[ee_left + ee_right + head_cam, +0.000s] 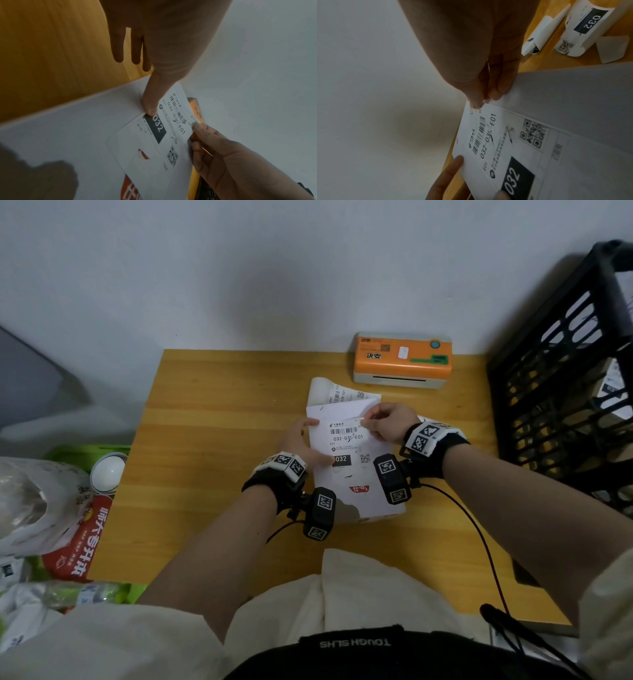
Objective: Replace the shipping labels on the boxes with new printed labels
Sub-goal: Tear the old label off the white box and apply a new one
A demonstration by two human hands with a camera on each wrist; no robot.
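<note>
A white box point(373, 501) lies flat on the wooden table point(212, 460). On its top is a shipping label point(346, 440) with a barcode, "032-035-E01", a black "032" block and a QR code. My left hand point(308, 440) holds the box at its left edge, the thumb point(149, 105) pressing on the label point(163, 135) beside the "032" block. My right hand point(364, 422) pinches the label's far right corner, where the paper point(513, 148) looks frayed under the fingertips point(481, 100).
An orange-and-white label printer point(402, 359) stands at the table's back edge. Curled loose labels point(337, 392) lie behind the box, two more rolls point(583, 29) to its right. A black crate point(561, 378) with boxes stands right. Bags and a bowl point(108, 472) crowd the left.
</note>
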